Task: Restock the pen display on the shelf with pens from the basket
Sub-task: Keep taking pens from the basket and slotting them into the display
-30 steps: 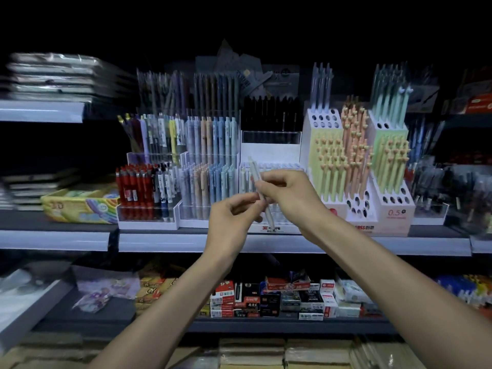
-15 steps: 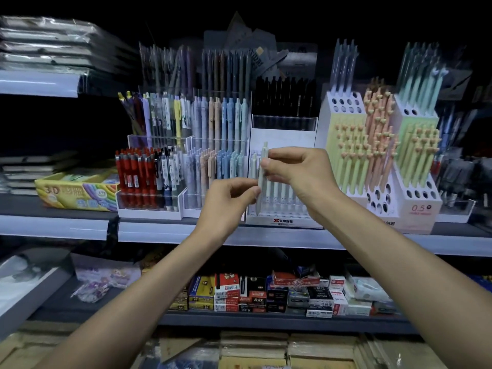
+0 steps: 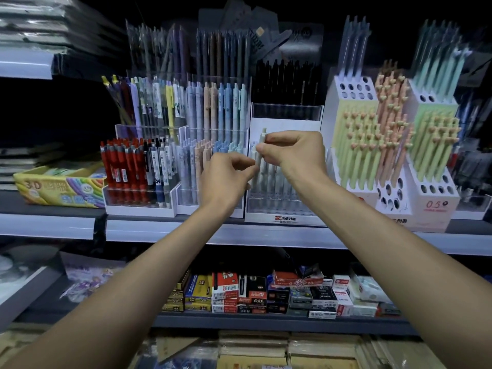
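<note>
My right hand (image 3: 295, 153) pinches a pale pen (image 3: 261, 145) near its top, holding it upright in front of the white pen display (image 3: 285, 219) at the shelf's middle. My left hand (image 3: 226, 177) has curled fingers, and its thumb and forefinger meet the pen lower down at its left side. Several pale pens stand in the display's clear front row behind my hands. The basket is out of view.
Clear racks of red and pastel pens (image 3: 170, 161) stand left of the display. White block holders (image 3: 394, 161) with heart-topped pens stand to the right. A yellow 3D box (image 3: 58, 187) lies at far left. Small boxes (image 3: 266, 291) fill the lower shelf.
Both hands rose and moved closer to the display with the pen. The pen turned from tilted to upright. The camera moved nearer to the shelf.
</note>
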`<state>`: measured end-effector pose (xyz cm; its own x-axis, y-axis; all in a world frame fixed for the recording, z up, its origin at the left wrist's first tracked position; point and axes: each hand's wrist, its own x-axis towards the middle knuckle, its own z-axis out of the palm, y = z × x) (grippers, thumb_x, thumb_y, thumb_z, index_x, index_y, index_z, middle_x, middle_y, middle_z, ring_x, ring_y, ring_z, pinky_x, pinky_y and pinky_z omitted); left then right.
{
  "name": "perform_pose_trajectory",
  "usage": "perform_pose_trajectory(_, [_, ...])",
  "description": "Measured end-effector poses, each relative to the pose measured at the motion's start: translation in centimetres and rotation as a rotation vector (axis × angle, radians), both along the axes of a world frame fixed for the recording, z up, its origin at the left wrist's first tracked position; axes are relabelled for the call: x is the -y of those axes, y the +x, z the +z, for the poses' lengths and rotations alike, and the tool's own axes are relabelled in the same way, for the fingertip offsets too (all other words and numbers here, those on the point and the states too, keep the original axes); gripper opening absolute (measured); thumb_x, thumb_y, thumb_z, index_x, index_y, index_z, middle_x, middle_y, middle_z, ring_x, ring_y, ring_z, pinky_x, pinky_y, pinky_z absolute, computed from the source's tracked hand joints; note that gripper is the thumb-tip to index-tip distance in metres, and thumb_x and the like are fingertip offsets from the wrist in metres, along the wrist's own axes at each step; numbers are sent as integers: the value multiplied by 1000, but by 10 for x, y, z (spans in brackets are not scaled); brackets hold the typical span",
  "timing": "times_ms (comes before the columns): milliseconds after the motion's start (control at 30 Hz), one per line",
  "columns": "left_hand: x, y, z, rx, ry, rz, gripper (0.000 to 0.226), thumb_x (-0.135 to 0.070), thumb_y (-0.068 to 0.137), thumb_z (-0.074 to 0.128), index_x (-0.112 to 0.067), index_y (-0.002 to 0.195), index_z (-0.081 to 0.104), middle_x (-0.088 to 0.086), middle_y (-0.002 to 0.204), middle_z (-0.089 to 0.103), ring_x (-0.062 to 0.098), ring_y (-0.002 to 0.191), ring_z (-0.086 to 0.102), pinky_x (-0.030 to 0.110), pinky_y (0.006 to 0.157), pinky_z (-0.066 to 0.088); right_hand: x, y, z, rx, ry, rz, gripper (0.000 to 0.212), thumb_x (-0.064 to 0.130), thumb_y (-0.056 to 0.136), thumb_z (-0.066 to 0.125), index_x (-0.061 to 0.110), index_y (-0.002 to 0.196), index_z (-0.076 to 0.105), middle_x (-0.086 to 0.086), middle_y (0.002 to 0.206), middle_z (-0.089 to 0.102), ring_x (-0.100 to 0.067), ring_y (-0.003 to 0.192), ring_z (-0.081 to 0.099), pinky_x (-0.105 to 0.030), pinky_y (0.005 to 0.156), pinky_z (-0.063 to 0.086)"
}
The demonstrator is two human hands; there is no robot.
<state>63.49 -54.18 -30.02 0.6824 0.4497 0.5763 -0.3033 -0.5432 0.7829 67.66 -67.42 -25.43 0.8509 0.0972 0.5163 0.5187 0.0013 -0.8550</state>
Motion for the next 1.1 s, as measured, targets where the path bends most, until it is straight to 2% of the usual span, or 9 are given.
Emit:
perform_pose_trajectory(100, [-1,7,-4,-18,35,69,4,-28,86,79,-26,87,82,-13,78,77,12,60,72,43,72,63,-2,7,-4,-15,0,4,19,9,71,92,18,83,81,-2,79,79,-19,76,78,-40,81,65])
perform_pose_trajectory(200, [1,9,-6,-45,67,132,8,-34,87,78,-28,90,82,-15,81,77,14,74,74,41,75,62,-5,12,-7,-13,-35,1,19,11,71,92,24,75,79,0,78,79,-18,76,78,-41,82,64])
perform_pose_trajectory(333, [4,10,-6,-69,109,198,10,-37,89,77,-31,95,83,-16,90,78,8,89,72,38,83,60,-8,17,-7,-18,-43,-19,20,14,70,93,27,73,78,4,76,79,-15,75,78,-40,82,64])
perform_pose_trajectory(433, [3,11,-4,-81,113,207,10,-36,89,78,-29,94,83,-15,89,78,9,89,72,40,83,60,-9,18,-5,-16,-56,-31,17,13,72,92,22,77,79,3,76,79,-14,73,77,-38,80,65])
perform_pose_trajectory(633, [6,7,-11,-149,117,237,9,-39,89,78,-31,92,82,-17,92,78,10,96,71,39,84,59,-10,18,-12,-50,-64,-56,22,12,71,93,26,70,75,3,75,78,-16,71,77,-37,78,65])
perform_pose_trajectory(800, [10,7,-23,-212,81,259,11,-36,90,76,-29,94,83,-11,95,80,14,96,73,34,80,57,-15,22,-30,-90,-53,-87,21,12,68,95,22,77,79,1,79,79,-16,75,77,-37,81,64])
perform_pose_trajectory(967, [17,6,-30,-214,70,312,16,-34,91,73,-24,81,80,-2,81,77,24,85,72,36,70,58,-21,21,-38,-59,-37,-108,18,12,71,93,19,82,81,2,75,78,-14,74,76,-38,83,64])
perform_pose_trajectory(1100, [23,7,-28,-230,53,346,13,-34,93,71,-28,88,82,-3,87,79,25,89,73,35,71,56,-25,24,-39,-61,-44,-138,18,16,72,93,17,85,82,4,73,77,-13,74,76,-39,82,64])
